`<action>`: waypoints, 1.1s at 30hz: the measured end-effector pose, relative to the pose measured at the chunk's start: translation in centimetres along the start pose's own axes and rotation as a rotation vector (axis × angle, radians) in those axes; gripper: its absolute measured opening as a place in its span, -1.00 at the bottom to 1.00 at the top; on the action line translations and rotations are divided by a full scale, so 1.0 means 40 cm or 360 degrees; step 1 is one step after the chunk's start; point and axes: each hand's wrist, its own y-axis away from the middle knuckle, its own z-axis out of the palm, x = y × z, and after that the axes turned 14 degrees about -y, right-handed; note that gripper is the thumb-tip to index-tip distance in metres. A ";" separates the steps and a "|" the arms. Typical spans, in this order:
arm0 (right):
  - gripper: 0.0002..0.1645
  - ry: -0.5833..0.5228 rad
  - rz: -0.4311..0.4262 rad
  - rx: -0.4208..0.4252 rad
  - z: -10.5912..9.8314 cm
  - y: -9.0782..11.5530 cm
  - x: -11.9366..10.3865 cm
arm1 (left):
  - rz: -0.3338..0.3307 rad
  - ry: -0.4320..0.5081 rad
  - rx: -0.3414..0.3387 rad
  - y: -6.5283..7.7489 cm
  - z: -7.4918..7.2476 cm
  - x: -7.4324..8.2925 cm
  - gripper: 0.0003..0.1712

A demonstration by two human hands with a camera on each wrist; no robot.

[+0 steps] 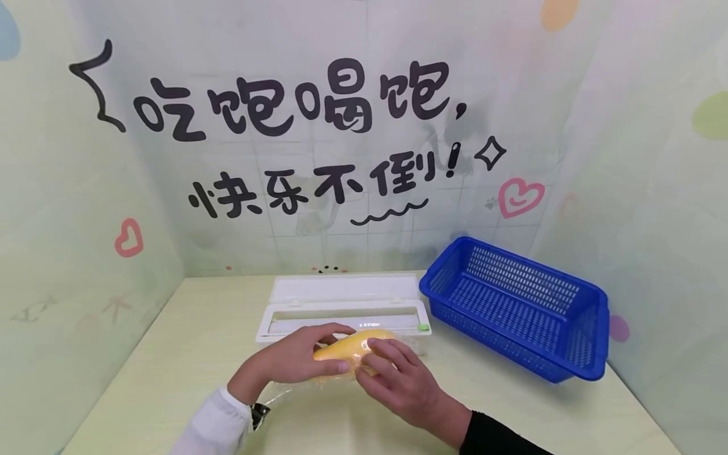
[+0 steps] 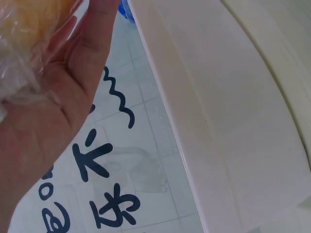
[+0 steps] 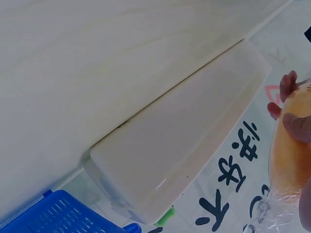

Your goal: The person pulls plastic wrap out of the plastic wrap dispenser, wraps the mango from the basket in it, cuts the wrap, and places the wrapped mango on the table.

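Observation:
A smooth, elongated yellow-orange thing (image 1: 348,346), shaped like a mango, is covered in clear cling film that wrinkles over it in both wrist views. My left hand (image 1: 292,355) grips its left end, thumb on the near side and fingers over the far side. From the right, my right hand (image 1: 406,384) holds the other end, its curled fingers pressing on the film. A loose strip of cling film (image 1: 279,393) trails below my left wrist. Just behind the hands stands a white cling film dispenser (image 1: 344,289) with its lid raised.
A blue perforated plastic basket (image 1: 514,309) stands at the back right, beside the dispenser. On the dispenser's front right corner is a small green slider (image 1: 423,327). The pale wooden table (image 1: 170,354) meets a printed wall covering (image 1: 318,246) at the back.

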 end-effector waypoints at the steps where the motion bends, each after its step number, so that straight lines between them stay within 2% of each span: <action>1: -0.73 -0.0003 0.0012 -0.0003 0.001 0.001 0.000 | 0.0008 0.0006 -0.0009 0.000 0.002 0.002 -0.47; 5: -0.69 -0.0054 0.0131 -0.0085 0.003 0.001 -0.011 | 0.0024 -0.0005 0.0003 0.004 0.007 0.011 -0.50; 8: -0.69 -0.0124 0.0272 -0.0170 -0.003 -0.008 -0.029 | 0.0010 -0.0086 0.0076 0.012 0.009 0.018 -0.45; 10: -0.70 -0.0174 0.0320 -0.0139 -0.009 -0.023 -0.036 | -0.0006 -0.0182 0.0141 0.018 0.010 0.026 -0.39; 14: -0.45 -0.0336 0.0419 0.0058 -0.030 -0.077 -0.029 | -0.0019 -0.0516 0.0318 0.021 0.017 0.059 -0.33; 16: -0.38 -0.0422 0.0526 0.0115 -0.039 -0.109 -0.019 | -0.0024 -0.0724 0.0421 0.019 0.025 0.080 -0.33; 19: -0.33 -0.0551 0.0752 0.0073 -0.042 -0.148 -0.002 | -0.0027 -0.1007 0.0564 0.015 0.038 0.111 -0.26; 21: -0.28 -0.0583 0.0901 -0.0015 -0.039 -0.162 0.004 | -0.0010 -0.1111 0.0636 0.013 0.046 0.128 -0.24; 23: -0.24 -0.0575 0.1006 -0.0095 -0.031 -0.166 0.008 | 0.0024 -0.1172 0.0688 0.014 0.051 0.139 -0.24; 26: -0.20 -0.0502 0.1090 -0.0158 -0.023 -0.159 0.010 | 0.0072 -0.1211 0.0744 0.019 0.054 0.148 -0.28; 33: -0.26 -0.0463 0.1246 -0.0146 -0.031 -0.135 0.032 | 0.0225 -0.1223 0.0909 0.035 0.037 0.148 -0.17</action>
